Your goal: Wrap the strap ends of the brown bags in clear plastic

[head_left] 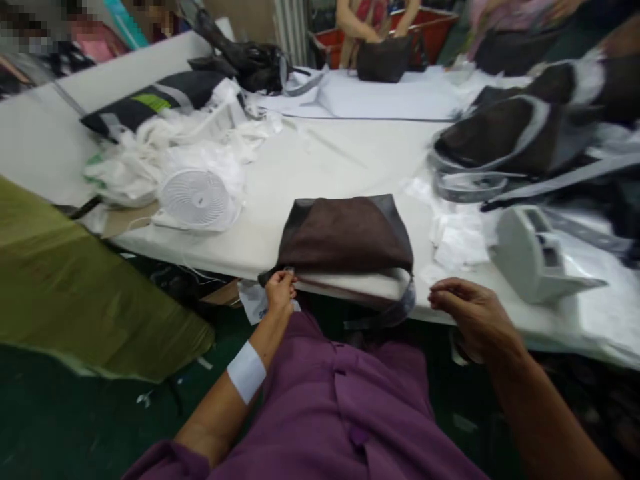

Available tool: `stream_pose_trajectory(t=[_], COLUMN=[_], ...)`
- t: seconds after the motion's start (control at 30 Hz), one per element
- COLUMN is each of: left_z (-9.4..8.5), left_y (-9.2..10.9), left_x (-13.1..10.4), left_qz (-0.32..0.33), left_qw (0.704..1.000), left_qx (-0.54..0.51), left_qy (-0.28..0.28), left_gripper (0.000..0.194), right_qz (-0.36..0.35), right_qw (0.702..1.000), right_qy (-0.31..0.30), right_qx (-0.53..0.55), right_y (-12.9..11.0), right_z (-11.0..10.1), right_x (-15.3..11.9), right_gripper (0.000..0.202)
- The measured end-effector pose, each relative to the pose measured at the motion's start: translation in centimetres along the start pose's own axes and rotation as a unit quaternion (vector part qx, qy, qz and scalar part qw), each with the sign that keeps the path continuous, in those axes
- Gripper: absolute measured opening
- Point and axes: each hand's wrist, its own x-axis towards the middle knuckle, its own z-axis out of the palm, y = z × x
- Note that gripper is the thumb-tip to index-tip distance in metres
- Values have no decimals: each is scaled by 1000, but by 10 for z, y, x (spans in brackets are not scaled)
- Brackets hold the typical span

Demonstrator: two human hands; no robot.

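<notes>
A dark brown handbag (350, 233) with black side panels lies flat at the table's front edge. My left hand (281, 288) pinches the bag's near left corner, where a small dark tab or strap end shows. From its right side a strap wrapped in grey film (400, 310) hangs down over the edge. To the right of the bag and apart from it, my right hand (467, 313) is raised with its fingers curled and the thumb against them. Whether something small is between those fingertips I cannot make out.
On the white table (320, 160), a white fan (195, 198) stands by crumpled white wrapping at left. A grey-white tape dispenser (530, 253) and several brown bags (505, 133) are at right. Across the table, a co-worker's hands handle a dark bag (384, 60). Green-yellow cloth (75, 287) hangs at left.
</notes>
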Motion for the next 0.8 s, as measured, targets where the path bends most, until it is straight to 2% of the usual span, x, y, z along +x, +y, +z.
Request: stream_pose_trajectory(t=[0.1, 0.17, 0.23, 0.3, 0.37, 0.5, 0.63, 0.8], left_z=[-9, -15, -22, -29, -36, -50, -57, -57], left_y=[-1, -2, -3, -4, -6, -8, -5, 0], left_x=[1, -2, -4, -4, -2, -1, -5, -11], left_qz=[26, 33, 41, 60, 86, 113, 83, 50], left_qw=[999, 997, 996, 994, 991, 986, 992, 997], left_qx=[37, 63, 76, 86, 102, 123, 96, 51], left_qy=[21, 19, 16, 16, 15, -8, -25, -24], left_gripper=[33, 31, 27, 22, 17, 14, 14, 14], right_qz=[-9, -6, -9, -22, -37, -65, -76, -121], right_qw=[983, 963, 953, 954, 958, 956, 954, 951], right_qy=[-180, -265, -300, -298, -284, -285, -282, -257], right_qx=[44, 50, 44, 27, 3, -39, -67, -124], right_y=[-14, -15, -9, 1, 9, 17, 20, 20], right_z=[109, 173, 223, 255, 273, 289, 298, 305], right_x=[-6, -7, -2, 7, 15, 25, 28, 29], right_gripper=[14, 13, 12, 13, 15, 19, 24, 26])
